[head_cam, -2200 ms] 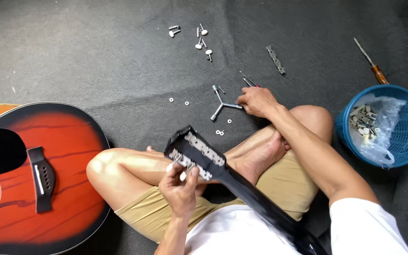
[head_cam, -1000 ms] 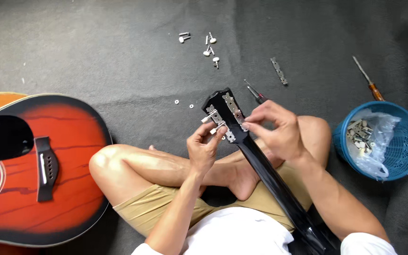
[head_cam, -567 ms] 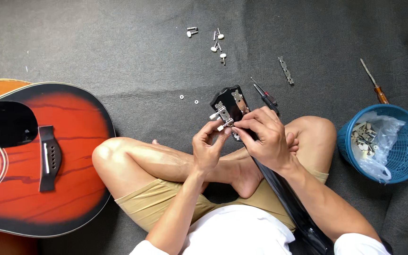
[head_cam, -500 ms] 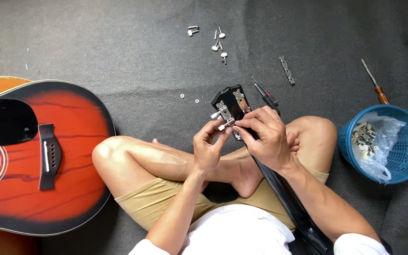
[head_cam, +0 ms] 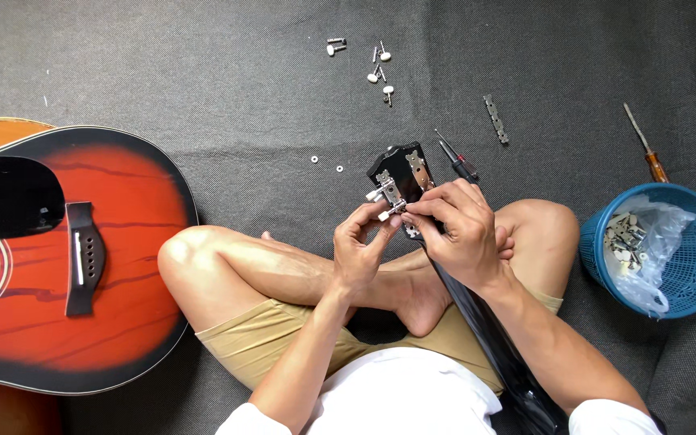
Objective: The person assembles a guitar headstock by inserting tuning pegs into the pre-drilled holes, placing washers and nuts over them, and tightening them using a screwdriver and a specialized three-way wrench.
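Head view: left hand [head_cam: 362,254] and right hand [head_cam: 459,229] both pinch one black headstock [head_cam: 400,173]; two washers [head_cam: 326,164] lie nearby.

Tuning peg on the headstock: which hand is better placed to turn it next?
Probably the left hand: its fingertips already pinch the tuning peg at the black headstock edge. The right hand wraps over the neck, steadying it.
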